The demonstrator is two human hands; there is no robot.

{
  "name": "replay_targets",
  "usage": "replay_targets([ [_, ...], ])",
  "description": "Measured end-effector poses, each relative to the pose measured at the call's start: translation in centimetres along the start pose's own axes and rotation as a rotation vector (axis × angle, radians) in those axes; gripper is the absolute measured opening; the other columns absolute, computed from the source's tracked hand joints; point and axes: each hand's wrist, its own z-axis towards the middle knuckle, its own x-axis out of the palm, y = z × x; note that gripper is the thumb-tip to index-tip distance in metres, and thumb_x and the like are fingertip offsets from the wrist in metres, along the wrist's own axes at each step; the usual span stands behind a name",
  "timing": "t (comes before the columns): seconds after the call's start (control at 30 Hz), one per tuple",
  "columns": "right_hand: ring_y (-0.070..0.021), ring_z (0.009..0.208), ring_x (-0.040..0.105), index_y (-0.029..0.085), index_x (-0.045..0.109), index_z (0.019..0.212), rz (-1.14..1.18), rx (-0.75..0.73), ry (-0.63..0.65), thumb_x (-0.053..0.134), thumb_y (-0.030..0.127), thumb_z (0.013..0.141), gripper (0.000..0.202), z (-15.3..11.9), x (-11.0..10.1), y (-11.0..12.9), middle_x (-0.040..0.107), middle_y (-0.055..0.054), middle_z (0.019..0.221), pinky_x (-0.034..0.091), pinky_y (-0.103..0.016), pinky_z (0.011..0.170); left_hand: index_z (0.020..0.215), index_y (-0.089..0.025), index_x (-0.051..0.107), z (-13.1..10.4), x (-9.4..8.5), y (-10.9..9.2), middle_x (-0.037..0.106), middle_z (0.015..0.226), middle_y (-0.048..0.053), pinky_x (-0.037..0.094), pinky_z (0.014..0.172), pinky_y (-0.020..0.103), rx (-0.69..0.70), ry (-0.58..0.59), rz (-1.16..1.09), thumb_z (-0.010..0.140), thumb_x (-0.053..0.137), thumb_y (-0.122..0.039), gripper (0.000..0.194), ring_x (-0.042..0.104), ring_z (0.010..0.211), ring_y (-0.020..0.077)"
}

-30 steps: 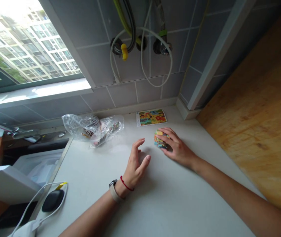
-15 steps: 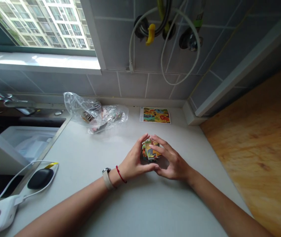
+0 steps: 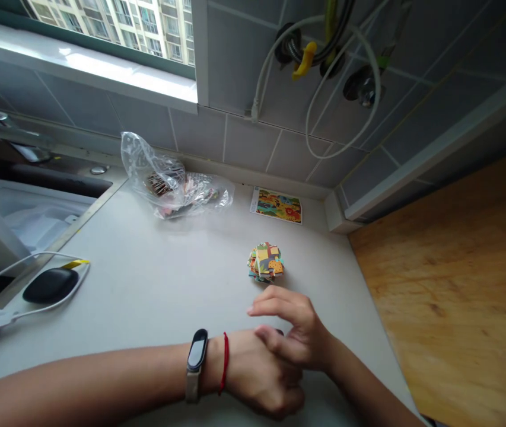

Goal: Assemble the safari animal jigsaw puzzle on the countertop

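Note:
A stack of colourful jigsaw puzzle pieces (image 3: 267, 262) stands uneven on the white counter, just beyond my hands and touched by neither. My left hand (image 3: 264, 373) is closed into a fist, back upward, with its fingers folded underneath; nothing shows in it. Above its knuckles lies my right hand (image 3: 299, 329), its thumb against the back of the left hand. The right fingers are bent and apart, pointing left, holding nothing. On my left wrist are a fitness band (image 3: 196, 356) and a red string bracelet (image 3: 225, 362).
A picture card with animals (image 3: 277, 205) lies near the wall. Left of it sits a clear plastic bag (image 3: 175, 184) with pieces inside. A black oval case (image 3: 51, 285) and white cable lie by the sink edge (image 3: 86, 219). A wooden panel (image 3: 448, 284) borders the right.
Both hands have left the sides of the puzzle stack and come nearer to me. My left hand has closed, and the right has moved onto it. The view has tilted and shifted.

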Motion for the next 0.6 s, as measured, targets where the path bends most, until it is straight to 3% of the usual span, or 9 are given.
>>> replay_targets([
  [0.03,-0.0222,0.102,0.076,0.02,0.076,0.125,0.061,0.03,0.11,0.072,0.03,0.098,0.03,0.1,0.4,0.5,0.078,-0.012,0.113,0.064,-0.036,0.091,0.056,-0.023,0.056,-0.2,1.3,-0.6,0.063,0.062,0.0,0.044,0.047,0.032,-0.106,-0.036,-0.083,0.085,0.066,-0.018,0.031,0.058,0.054,0.0157],
  [0.1,-0.0241,0.122,0.072,0.02,0.075,0.132,0.144,0.09,0.281,0.071,0.038,0.099,0.038,0.3,0.7,1.1,0.072,-0.016,0.136,0.06,-0.038,0.105,0.064,-0.028,0.066,-0.6,3.5,-1.5,0.065,0.068,-0.001,0.054,0.057,0.03,-0.532,-0.324,-0.26,0.086,0.066,-0.039,0.025,0.067,0.065,0.0178],
  [0.17,-0.0238,0.134,0.066,0.022,0.076,0.132,0.161,0.127,0.386,0.069,0.038,0.102,0.035,0.5,0.5,1.5,0.065,-0.015,0.149,0.055,-0.038,0.112,0.09,-0.031,0.078,-0.4,4.9,-2.2,0.07,0.083,0.001,0.061,0.072,0.034,-0.818,-0.498,-0.262,0.093,0.056,-0.052,0.03,0.072,0.085,0.0214],
  [0.27,-0.0221,0.134,0.066,0.023,0.076,0.132,0.149,0.138,0.433,0.067,0.035,0.103,0.033,0.4,-0.3,1.8,0.063,-0.014,0.151,0.054,-0.035,0.112,0.125,-0.031,0.073,0.6,5.9,-2.5,0.071,0.103,0.007,0.063,0.093,0.045,-1.099,-0.724,-0.17,0.101,0.042,-0.057,0.047,0.071,0.109,0.0264],
  [0.37,-0.0251,0.127,0.07,0.023,0.068,0.142,0.097,0.217,0.341,0.079,0.044,0.094,0.054,-0.1,-0.8,2.2,0.07,-0.014,0.142,0.057,-0.038,0.11,0.138,-0.027,0.063,1.5,5.9,-2.3,0.068,0.111,0.011,0.06,0.105,0.057,-1.237,-0.875,-0.096,0.098,0.041,-0.07,0.063,0.067,0.122,0.0357],
  [0.43,-0.0278,0.119,0.074,0.024,0.065,0.143,-0.005,0.312,0.298,0.089,0.052,0.081,0.072,-0.5,-0.7,2.7,0.076,-0.011,0.133,0.06,-0.04,0.106,0.141,-0.023,0.06,1.6,5.6,-2.2,0.066,0.107,0.011,0.06,0.105,0.061,-1.226,-0.838,-0.1,0.093,0.044,-0.078,0.074,0.066,0.121,0.0407],
  [0.53,-0.0273,0.105,0.078,0.026,0.067,0.137,-0.147,0.372,0.27,0.091,0.052,0.079,0.068,-1.1,-0.2,3.4,0.08,-0.008,0.119,0.063,-0.039,0.097,0.14,-0.025,0.057,1.4,4.8,-2.3,0.064,0.101,0.008,0.064,0.099,0.057,-1.192,-0.761,-0.131,0.093,0.054,-0.076,0.07,0.068,0.115,0.0401],
  [0.6,-0.0274,0.106,0.078,0.026,0.064,0.137,-0.206,0.293,0.209,0.089,0.046,0.084,0.062,-1.4,0.3,3.7,0.08,-0.008,0.118,0.063,-0.039,0.096,0.145,-0.028,0.052,1.5,4.6,-2.6,0.064,0.106,0.008,0.063,0.101,0.056,-1.169,-0.78,-0.132,0.095,0.059,-0.068,0.064,0.067,0.119,0.0397],
])
